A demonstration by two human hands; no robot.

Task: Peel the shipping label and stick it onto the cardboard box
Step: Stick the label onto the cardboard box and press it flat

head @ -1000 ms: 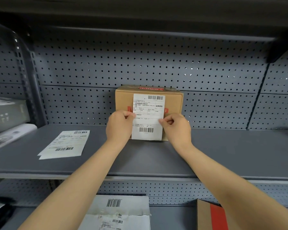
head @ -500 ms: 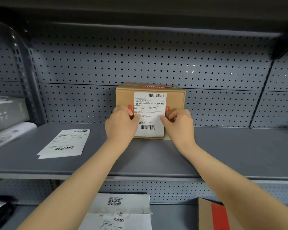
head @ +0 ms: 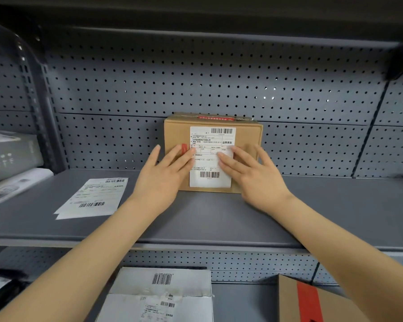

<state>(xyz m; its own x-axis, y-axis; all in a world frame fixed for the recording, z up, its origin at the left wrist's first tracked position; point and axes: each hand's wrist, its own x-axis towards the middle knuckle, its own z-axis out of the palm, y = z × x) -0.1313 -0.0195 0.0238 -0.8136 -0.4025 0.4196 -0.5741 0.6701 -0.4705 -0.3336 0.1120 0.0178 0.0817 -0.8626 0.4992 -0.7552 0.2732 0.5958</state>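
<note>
Shipping label (head: 211, 156) now lies flat on the front face of the cardboard box (head: 213, 154), which stands on the grey shelf (head: 335, 210) against the pegboard. A second ago both hands pinched the label's side edges; now left hand (head: 162, 177) and right hand (head: 254, 175) are spread flat, grip wide and holding nothing, fingertips pressing the label's left and right edges. Judgement: sticking is done, smoothing in hand, task nearly finished. Spare label sheets (head: 93, 198) lie well to the left.
</note>
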